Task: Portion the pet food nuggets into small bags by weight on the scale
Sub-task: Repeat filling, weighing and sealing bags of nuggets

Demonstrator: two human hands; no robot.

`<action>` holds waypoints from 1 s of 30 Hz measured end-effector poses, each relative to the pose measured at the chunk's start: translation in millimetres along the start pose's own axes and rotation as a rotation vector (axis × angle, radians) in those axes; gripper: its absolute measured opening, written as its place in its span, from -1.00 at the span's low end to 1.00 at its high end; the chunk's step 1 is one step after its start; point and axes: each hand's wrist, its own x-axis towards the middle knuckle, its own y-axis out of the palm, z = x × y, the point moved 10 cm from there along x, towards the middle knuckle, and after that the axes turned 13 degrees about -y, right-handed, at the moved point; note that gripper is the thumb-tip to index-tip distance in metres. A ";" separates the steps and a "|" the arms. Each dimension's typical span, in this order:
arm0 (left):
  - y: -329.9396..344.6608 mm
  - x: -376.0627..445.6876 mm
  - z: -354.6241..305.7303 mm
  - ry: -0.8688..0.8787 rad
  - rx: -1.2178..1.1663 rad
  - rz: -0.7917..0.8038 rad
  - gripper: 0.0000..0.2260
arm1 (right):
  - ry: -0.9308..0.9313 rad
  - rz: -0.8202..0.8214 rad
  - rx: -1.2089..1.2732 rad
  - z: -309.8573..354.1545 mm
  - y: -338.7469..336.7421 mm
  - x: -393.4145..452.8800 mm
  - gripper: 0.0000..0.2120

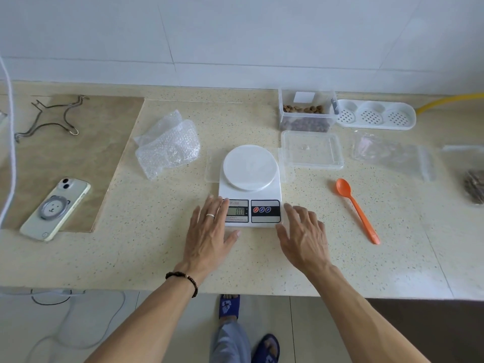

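Note:
A white kitchen scale (250,184) with a round bare platform stands in the middle of the counter; its display reads 0.0. My left hand (209,231) lies flat at its front left corner, fingers straight and partly over the display's edge. My right hand (303,237) is spread at the front right corner, holding nothing. A clear tub of brown nuggets (306,113) stands open at the back right, its lid (311,150) in front of it. An orange spoon (356,208) lies to the right of the scale. Clear zip bags (392,155) lie further right.
Bubble wrap (167,145) lies left of the scale. A phone (56,208) and a wire stand (49,116) rest on a brown board (112,153) at the left. A white perforated tray (375,115) sits at the back right, and a bag with brown contents (474,184) at the right edge.

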 end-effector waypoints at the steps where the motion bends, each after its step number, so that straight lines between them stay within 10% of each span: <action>1: -3.3 -0.4 -12.6 0.065 0.031 -0.029 -0.36 | 0.030 -0.024 0.004 -9.0 -6.2 -0.3 -0.50; 17: 26.6 51.8 -186.7 0.492 0.057 0.083 -0.41 | 0.570 -0.171 0.298 -177.7 -55.0 -57.1 -0.50; 30: -9.9 142.3 -119.3 0.377 0.019 0.064 -0.44 | 0.652 -0.314 0.691 -134.0 -52.9 33.6 -0.87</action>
